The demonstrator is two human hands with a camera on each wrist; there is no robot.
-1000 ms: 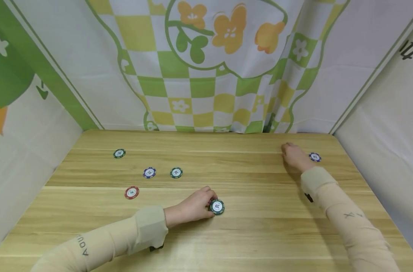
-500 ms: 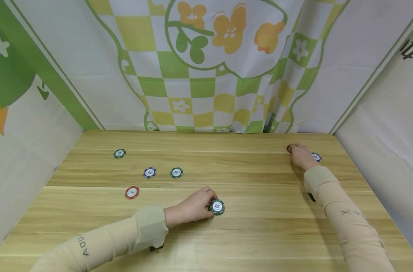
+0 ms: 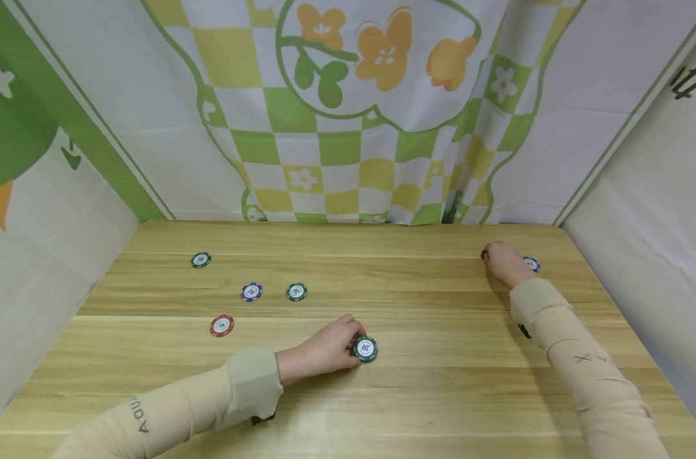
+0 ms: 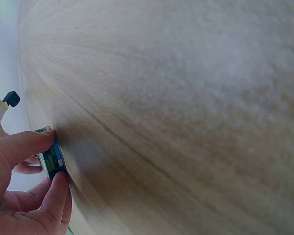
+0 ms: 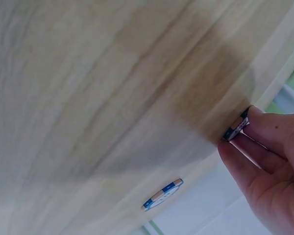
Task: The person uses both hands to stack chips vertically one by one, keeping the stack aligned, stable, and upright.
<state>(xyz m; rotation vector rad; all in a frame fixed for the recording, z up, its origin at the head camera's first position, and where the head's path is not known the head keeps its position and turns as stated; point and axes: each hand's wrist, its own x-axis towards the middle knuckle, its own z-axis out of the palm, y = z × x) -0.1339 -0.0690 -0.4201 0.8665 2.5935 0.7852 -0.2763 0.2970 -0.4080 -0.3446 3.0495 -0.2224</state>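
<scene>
My left hand [image 3: 329, 346] grips a small stack of poker chips [image 3: 365, 349] by its sides near the table's middle. A green chip marked 20 tops the stack; green and blue edges show in the left wrist view, with the thumb [image 4: 36, 143] on one side and fingers on the other. At the far right, my right hand [image 3: 505, 262] pinches a dark-edged poker chip [image 5: 236, 125] between thumb and fingertips, close over the wood. Its face is mostly hidden in the head view. A blue poker chip [image 3: 531, 264] lies just right of that hand, partly covered by it.
On the left of the wooden table [image 3: 417, 408] lie a green 20 chip [image 3: 201, 259], a blue 10 chip [image 3: 252, 292], another green 20 chip [image 3: 296, 292] and a red 5 chip [image 3: 222, 325]. A patterned curtain [image 3: 348, 159] hangs behind the far edge.
My right hand has moved a little to the right, closer to the blue chip, and a dark chip now shows at its fingertips. The left hand and its stack stay put.
</scene>
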